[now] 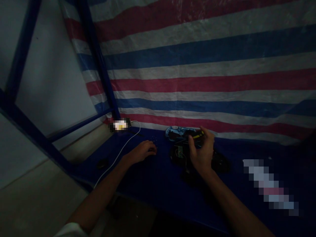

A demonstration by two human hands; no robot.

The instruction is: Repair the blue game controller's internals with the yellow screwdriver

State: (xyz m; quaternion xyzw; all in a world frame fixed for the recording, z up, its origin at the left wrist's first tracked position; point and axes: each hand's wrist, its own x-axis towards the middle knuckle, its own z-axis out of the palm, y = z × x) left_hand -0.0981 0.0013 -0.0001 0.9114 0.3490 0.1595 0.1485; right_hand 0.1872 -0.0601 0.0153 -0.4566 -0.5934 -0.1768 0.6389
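My right hand [203, 153] grips a screwdriver [198, 134] with a yellow and black handle, its thin shaft pointing left. Below it lies a black toy car chassis [222, 162] with a small green circuit board [180, 151] and thin wires. Just behind sits a light blue car body shell [170, 133], partly covered by the hand. My left hand [143, 152] rests low over the blue table, fingers bent and thumb a little apart, with nothing visible in it. Several tiny pieces, perhaps screws, [153, 138] lie beyond its fingertips. Dim light hides fine detail.
A white cable [123, 146] runs from a bright blurred-out device [120, 125] at the back left, past my left forearm. A small dark object [102, 163] lies at the left. Blue metal posts [97, 56] and a striped sheet [197, 79] bound the table [158, 191]; a pixelated strip [270, 187] lies right.
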